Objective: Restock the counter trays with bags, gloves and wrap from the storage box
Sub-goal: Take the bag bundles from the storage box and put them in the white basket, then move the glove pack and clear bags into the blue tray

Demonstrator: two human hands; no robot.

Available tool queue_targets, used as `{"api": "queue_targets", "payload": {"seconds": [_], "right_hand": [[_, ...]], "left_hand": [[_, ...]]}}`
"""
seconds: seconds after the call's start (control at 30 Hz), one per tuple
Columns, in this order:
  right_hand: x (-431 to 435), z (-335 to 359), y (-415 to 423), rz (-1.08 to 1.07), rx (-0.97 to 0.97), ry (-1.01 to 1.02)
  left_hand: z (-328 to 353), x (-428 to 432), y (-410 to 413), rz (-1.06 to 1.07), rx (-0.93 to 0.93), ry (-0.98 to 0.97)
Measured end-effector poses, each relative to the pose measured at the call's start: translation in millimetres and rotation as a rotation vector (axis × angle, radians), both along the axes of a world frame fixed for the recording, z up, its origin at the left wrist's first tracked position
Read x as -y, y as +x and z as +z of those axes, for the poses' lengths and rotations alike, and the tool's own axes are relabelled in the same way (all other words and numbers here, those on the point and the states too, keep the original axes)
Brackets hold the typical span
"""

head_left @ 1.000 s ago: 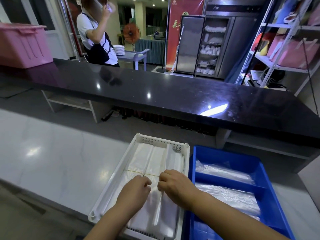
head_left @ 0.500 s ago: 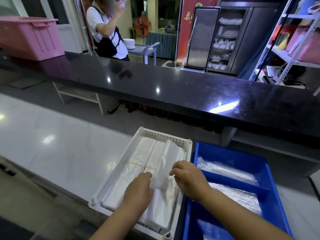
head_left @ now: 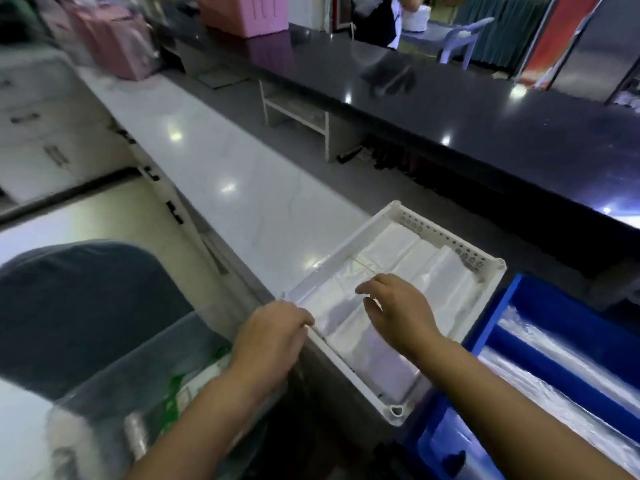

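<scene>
A white perforated tray (head_left: 339,252) stands on the pale counter, filled with flat stacks of whitish plastic bags (head_left: 433,271); a thin rubber band crosses one stack. My right hand (head_left: 394,306) hovers over the bags with loosely curled fingers and holds nothing. My left hand (head_left: 273,337) is at the tray's near left corner, fingers bent down over the rim, with nothing in it. A clear storage box (head_left: 145,375) sits low on the left, with green and white packets (head_left: 187,386) inside. On the right, a blue tray (head_left: 498,317) holds clear plastic items (head_left: 554,344).
The white marble counter (head_left: 225,161) runs away to the upper left. A raised black counter (head_left: 450,109) lies behind the trays, with a pink bin (head_left: 242,12) on it and a person (head_left: 377,15) beyond. A dark grey rounded object (head_left: 79,306) is beside the box.
The view has swung left and down, bringing the storage box into sight. My left hand has drawn back from the bags to the tray's corner. My right hand has let go of the bags.
</scene>
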State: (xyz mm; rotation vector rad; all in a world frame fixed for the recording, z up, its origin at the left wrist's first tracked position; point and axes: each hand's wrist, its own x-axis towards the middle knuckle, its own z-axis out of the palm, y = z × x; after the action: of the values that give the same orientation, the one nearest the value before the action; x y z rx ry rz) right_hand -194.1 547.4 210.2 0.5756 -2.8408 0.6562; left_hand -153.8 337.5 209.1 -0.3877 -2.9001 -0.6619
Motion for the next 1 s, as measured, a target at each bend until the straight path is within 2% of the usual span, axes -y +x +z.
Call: {"api": "queue_targets", "payload": {"seconds": [0.1,0.23,0.37,0.57,0.7,0.87,1.0], "right_hand": [[46,10,7,0.085,-0.018,-0.011],[107,23,21,0.236,-0.067,0.007],[168,10,26,0.289,-0.041,0.055],[268,-46,50,0.259,0.152,0.031],[314,-101,67,0.217,0.354,0.104],[330,-156,74,0.04,0.604,0.163],[333,-198,65,0.057,0.674,0.267]], "left_hand": [[11,57,17,0.095,-0.069,0.002],[-1,133,41,0.317,-0.016,0.043],[-23,198,69,0.412,0.053,0.05],[-64,308,113,0.507,0.211,0.038],[-101,370,139,0.555,0.349,-0.008],[-136,401,160,0.544,0.474,0.027],[-162,405,163,0.55,0.536,0.029]]}}
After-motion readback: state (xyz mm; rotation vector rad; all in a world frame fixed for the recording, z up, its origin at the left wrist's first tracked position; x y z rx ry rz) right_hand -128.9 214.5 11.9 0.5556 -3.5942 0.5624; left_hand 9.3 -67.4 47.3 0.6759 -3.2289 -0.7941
